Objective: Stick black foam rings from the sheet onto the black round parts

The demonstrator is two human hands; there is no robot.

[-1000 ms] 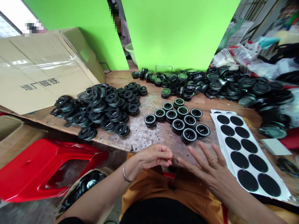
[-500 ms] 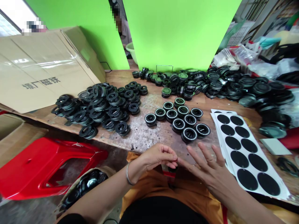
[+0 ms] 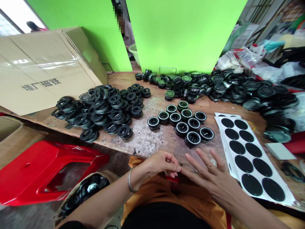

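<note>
Just past the table's front edge, my left hand (image 3: 164,163) is closed, thumb and fingers pinched together. Whatever lies in the pinch is too small or hidden to make out. My right hand (image 3: 212,175) has its fingers spread, and one fingertip meets the left pinch. A dark bit shows below the fingertips, mostly covered. Beyond the hands stands a group of round black parts with pale rings on top (image 3: 193,138). To the right of my right hand lies a white sheet of round black stickers (image 3: 245,148), with further sheets under it.
Ring-topped black parts are heaped at left (image 3: 102,108), and more round black parts (image 3: 190,83) line the back of the wooden table (image 3: 152,143). A cardboard box (image 3: 35,70) stands behind the left heap. A red stool (image 3: 30,168) and a filled bag (image 3: 83,194) are below.
My left hand has turned slightly, its thumb now lying over the fingertips. The right hand's fingers have shifted slightly down and left. The parts on the table have stayed put.
</note>
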